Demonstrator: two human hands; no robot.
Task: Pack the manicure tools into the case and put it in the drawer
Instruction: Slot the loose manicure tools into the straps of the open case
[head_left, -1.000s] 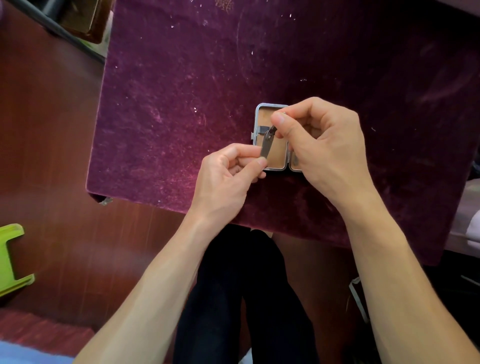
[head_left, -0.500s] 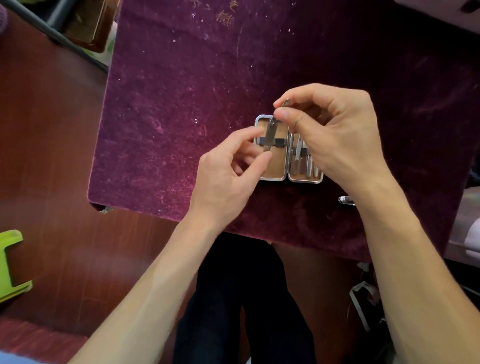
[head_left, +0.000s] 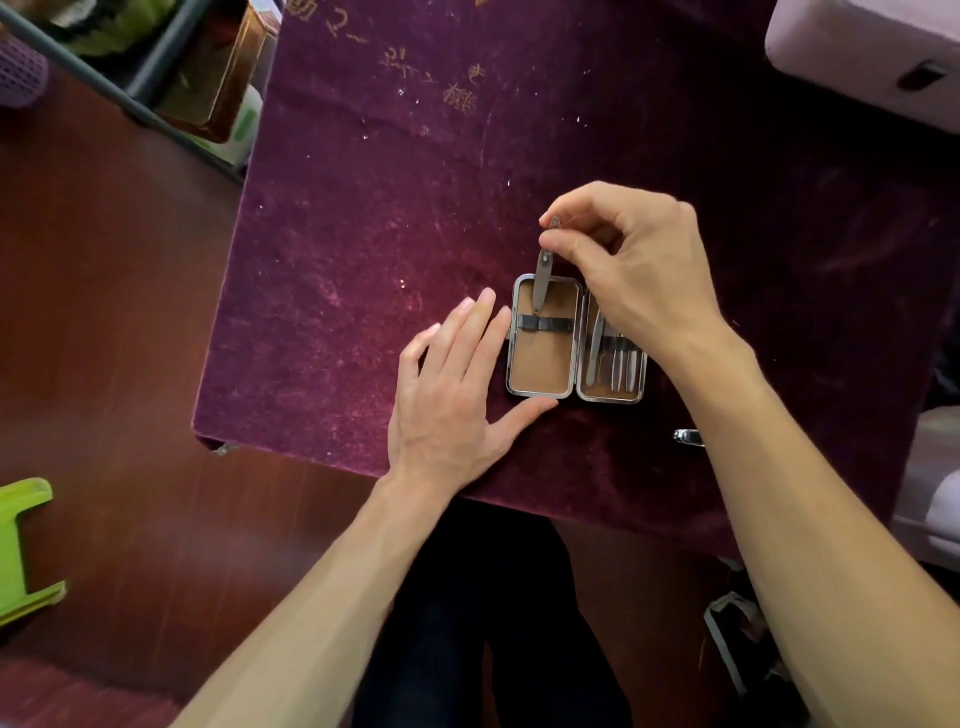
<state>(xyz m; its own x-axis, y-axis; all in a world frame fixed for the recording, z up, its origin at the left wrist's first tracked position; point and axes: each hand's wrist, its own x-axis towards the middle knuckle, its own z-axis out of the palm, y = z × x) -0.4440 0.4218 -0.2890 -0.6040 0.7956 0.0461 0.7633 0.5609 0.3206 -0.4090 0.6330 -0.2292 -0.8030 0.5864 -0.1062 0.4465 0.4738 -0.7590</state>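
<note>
A small metal-rimmed manicure case (head_left: 543, 366) with tan lining lies open on the purple velvet table (head_left: 389, 260). Its right half holds several steel tools (head_left: 615, 358) under a strap. My right hand (head_left: 634, 265) pinches a slim metal tool (head_left: 542, 278) by its top end, with the tip pointing down at the dark strap (head_left: 545, 323) in the left half. My left hand (head_left: 457, 395) rests flat beside the case, fingers spread, with fingertips and thumb touching its left rim and front corner. Another shiny tool (head_left: 687, 436) lies on the table, partly hidden by my right forearm.
The table's front edge runs just below the case, with dark wooden floor (head_left: 114, 338) to the left. A green plastic stool (head_left: 23, 545) sits at the far left. A pale box (head_left: 872, 52) occupies the back right corner, and a shelf with clutter (head_left: 208, 78) stands at the back left.
My left hand let go of the tool and flattened beside the case. My right hand lifted the tool higher, so its tip now sits above the strap. The view shifted, showing more of the case.
</note>
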